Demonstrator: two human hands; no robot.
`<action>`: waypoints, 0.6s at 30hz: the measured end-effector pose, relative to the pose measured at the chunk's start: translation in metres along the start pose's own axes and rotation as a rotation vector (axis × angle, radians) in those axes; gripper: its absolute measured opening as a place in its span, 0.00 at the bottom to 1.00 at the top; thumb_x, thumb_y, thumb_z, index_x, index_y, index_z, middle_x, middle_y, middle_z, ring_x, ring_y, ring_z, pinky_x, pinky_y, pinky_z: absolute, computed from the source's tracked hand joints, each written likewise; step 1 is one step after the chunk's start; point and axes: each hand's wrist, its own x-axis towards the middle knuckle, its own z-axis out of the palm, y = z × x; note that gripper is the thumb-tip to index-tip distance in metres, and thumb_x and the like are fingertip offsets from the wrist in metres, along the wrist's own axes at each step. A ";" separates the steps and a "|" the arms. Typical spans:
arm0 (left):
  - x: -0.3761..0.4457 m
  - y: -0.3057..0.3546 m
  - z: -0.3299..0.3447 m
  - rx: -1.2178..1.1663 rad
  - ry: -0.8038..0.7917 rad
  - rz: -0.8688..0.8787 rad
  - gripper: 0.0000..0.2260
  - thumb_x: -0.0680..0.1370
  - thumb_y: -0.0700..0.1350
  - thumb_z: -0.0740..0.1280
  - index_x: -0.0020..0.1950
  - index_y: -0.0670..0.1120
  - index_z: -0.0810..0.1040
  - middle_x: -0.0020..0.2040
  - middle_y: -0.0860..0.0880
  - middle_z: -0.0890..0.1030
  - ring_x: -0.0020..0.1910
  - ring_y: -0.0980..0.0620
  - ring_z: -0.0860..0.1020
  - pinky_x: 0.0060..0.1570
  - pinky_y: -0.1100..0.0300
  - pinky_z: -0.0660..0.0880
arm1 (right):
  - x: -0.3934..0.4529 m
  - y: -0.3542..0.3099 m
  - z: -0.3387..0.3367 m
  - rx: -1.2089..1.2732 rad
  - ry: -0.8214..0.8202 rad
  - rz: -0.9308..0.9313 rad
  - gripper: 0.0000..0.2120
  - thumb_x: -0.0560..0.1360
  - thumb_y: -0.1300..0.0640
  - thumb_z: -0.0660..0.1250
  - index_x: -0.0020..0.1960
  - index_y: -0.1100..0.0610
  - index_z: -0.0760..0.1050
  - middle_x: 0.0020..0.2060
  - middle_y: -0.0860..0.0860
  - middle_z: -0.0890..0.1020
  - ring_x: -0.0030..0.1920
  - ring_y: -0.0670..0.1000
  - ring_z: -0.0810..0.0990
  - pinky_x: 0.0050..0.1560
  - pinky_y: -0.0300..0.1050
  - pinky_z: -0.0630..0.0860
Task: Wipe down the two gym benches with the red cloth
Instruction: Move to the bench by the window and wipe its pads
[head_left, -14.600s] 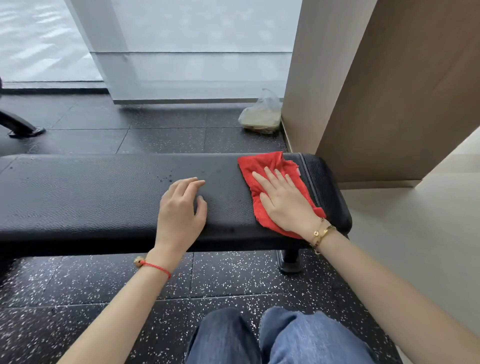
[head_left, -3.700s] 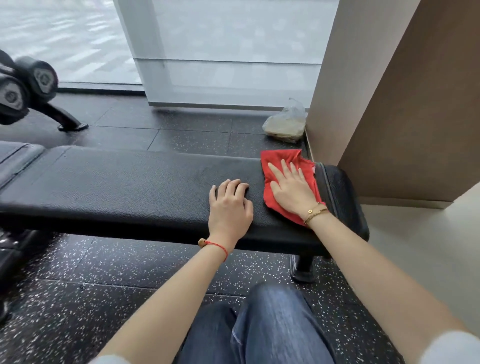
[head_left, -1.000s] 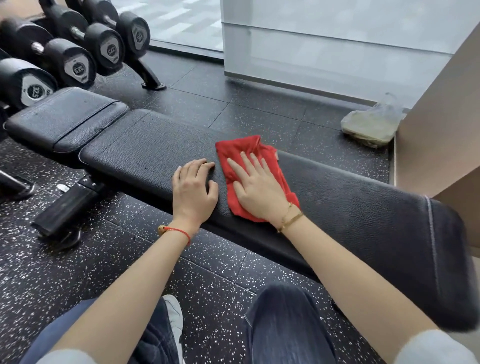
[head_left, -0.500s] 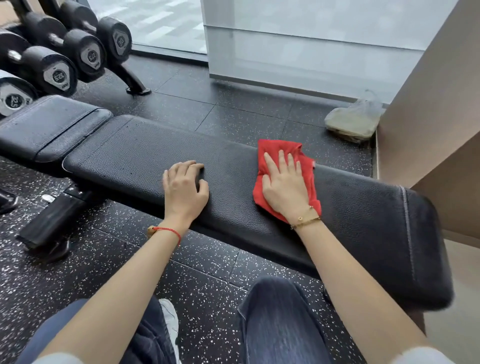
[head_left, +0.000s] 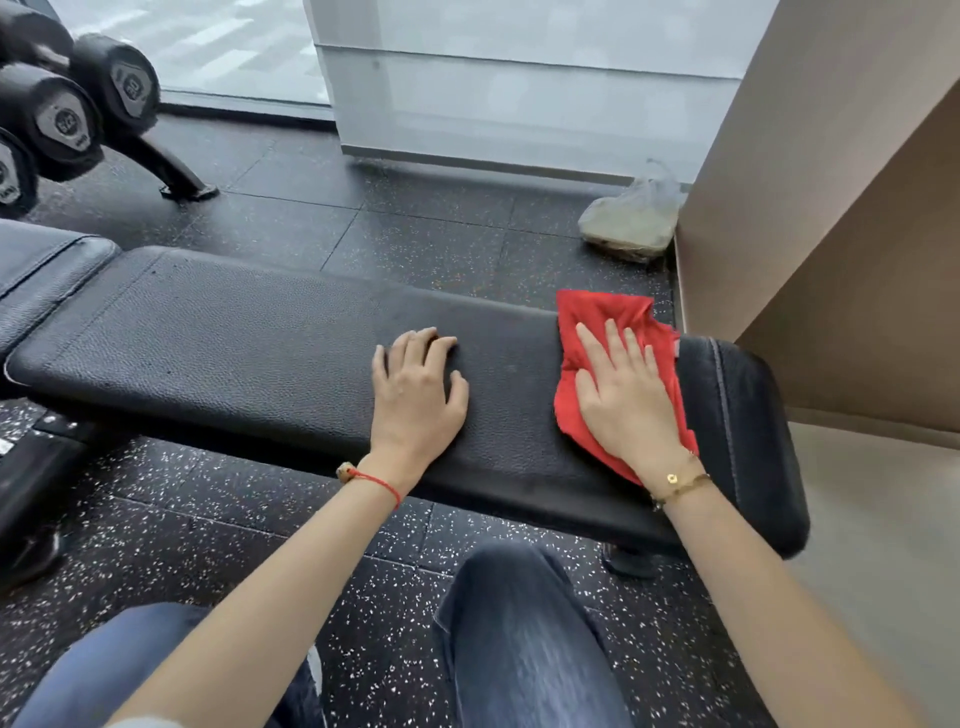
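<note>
While the right hand (head_left: 623, 400) lies flat with straight fingers pressing the crumpled red cloth (head_left: 597, 322) onto the black textured-vinyl bench tabletop (head_left: 260, 353), the left hand (head_left: 415, 395) rests released, palm down, on bare vinyl at about 9 o'clock of the cloth, grasping nothing. To my eye the step in hand is wiping the pad's end at 3 o'clock; it goes best with even palm pressure, overlapping passes, and the cloth kept spread under the fingers so it does not bunch. Just past the cloth at 3 o'clock runs a stitched seam, then the rounded end; a beige panel wall (head_left: 831, 208) stands close beyond, so room is tight there. Toward 9 o'clock the pad stretches open up to a second black cushioned pad (head_left: 41, 270), with black dumbbells (head_left: 67, 119) at 10 o'clock
</note>
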 end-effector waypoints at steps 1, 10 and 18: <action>-0.001 0.000 0.001 0.010 -0.004 0.002 0.18 0.77 0.48 0.62 0.67 0.48 0.73 0.69 0.48 0.72 0.71 0.46 0.67 0.74 0.42 0.57 | 0.013 0.004 -0.002 -0.001 -0.003 0.049 0.27 0.81 0.53 0.53 0.79 0.49 0.52 0.79 0.57 0.53 0.79 0.57 0.50 0.78 0.53 0.43; -0.002 0.001 0.001 0.054 -0.016 0.007 0.18 0.78 0.48 0.61 0.68 0.48 0.72 0.69 0.48 0.72 0.71 0.45 0.66 0.74 0.43 0.57 | -0.040 0.011 -0.004 0.004 0.016 -0.053 0.27 0.80 0.52 0.54 0.79 0.50 0.54 0.78 0.58 0.55 0.78 0.58 0.52 0.78 0.54 0.45; -0.004 0.003 0.000 0.063 -0.045 0.014 0.19 0.79 0.47 0.60 0.70 0.46 0.70 0.71 0.46 0.70 0.73 0.45 0.64 0.75 0.42 0.54 | -0.027 0.063 -0.015 0.005 0.032 0.212 0.26 0.82 0.52 0.52 0.79 0.49 0.52 0.79 0.57 0.53 0.79 0.58 0.50 0.78 0.55 0.42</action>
